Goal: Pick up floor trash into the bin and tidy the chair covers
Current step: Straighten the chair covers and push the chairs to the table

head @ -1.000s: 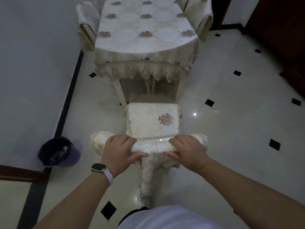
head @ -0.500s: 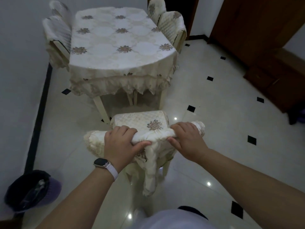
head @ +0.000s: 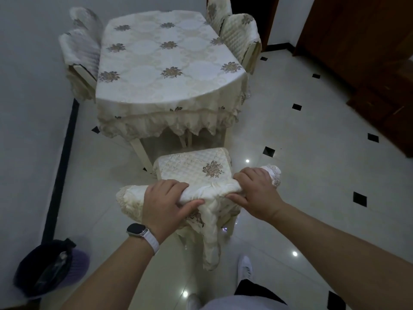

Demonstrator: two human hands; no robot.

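White-strapped watch beside left hand

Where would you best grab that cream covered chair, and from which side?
The top rail of the cream quilted-cover chair, from behind and above: it is a rounded horizontal bar facing the person. The left hand and right hand grip it either side of centre.

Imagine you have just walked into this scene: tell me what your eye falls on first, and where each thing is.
First, dead centre, the left hand and right hand both grip the bunched cream chair cover. Behind it spreads a flowered tablecloth, filling the upper middle. A dark-lined bin sits at lower left.
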